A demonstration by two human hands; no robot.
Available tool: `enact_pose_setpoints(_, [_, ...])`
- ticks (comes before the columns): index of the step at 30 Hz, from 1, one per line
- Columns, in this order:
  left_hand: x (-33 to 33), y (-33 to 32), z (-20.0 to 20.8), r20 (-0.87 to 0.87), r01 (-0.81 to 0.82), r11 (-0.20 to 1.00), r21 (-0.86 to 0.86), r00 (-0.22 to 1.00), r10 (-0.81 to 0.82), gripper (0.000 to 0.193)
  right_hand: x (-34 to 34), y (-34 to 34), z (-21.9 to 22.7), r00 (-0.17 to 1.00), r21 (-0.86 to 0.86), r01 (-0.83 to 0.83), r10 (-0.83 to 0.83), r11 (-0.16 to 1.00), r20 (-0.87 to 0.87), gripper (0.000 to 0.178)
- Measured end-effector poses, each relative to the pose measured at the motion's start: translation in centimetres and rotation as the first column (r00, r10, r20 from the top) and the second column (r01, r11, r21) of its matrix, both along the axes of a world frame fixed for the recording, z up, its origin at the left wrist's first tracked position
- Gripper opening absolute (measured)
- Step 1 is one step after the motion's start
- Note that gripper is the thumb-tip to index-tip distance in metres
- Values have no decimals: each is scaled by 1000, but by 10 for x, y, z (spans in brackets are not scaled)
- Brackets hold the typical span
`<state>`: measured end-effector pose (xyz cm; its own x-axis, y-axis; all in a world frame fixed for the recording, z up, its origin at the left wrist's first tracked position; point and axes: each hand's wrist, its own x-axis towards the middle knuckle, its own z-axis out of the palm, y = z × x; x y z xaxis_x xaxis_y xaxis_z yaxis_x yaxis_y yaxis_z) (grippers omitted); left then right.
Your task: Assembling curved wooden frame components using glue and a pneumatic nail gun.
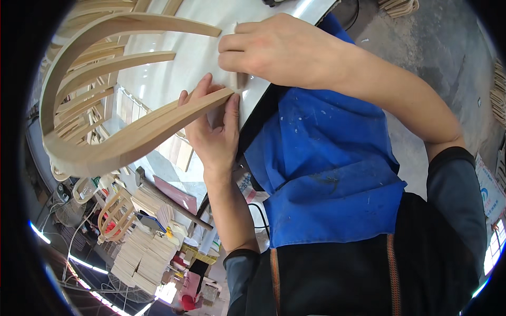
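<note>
A bent, U-shaped wooden chair-back frame (126,142) with curved slats reaches over the pale worktop (158,79) from the left. My left hand (213,134) is closed around its near end, thumb on one side and fingers on the other. Just beyond, my right hand (279,50) has its fingers curled over a small pale flat piece (235,80), pinched upright beside that end; its kind is unclear and my fingers partly hide it. The frame's other end lies close to my right fingertips.
A hammer (176,203) lies by a dark red sheet (176,193) on the worktop's left part. Stacked wooden strips (139,258) and another chair back (116,213) stand lower left. My blue apron (327,174) borders the worktop edge.
</note>
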<state>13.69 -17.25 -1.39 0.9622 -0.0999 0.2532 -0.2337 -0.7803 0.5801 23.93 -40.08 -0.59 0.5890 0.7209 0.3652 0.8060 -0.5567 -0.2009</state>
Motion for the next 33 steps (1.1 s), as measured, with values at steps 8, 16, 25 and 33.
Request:
enact_pose_setpoints(8, [6, -2, -8, 13, -35, 990, -138, 999, 37, 54, -2, 3, 12, 1000, 72, -19, 17, 997, 17, 9])
enact_pose_setpoints(16, [9, 1, -12, 67, -9, 988, -155, 998, 20, 43, 27, 7, -1, 950, 236, -250, 284, 939, -126, 13])
enact_pose_setpoints(25, [10, 1, -14, 90, 24, 990, -136, 996, -12, 38, 37, 5, 14, 894, 230, -295, 353, 927, -277, 11])
enact_pose_setpoints(33, [11, 0, -14, 85, 27, 988, -149, 996, -14, 36, 33, 5, -15, 927, 353, -280, 348, 893, -144, 10])
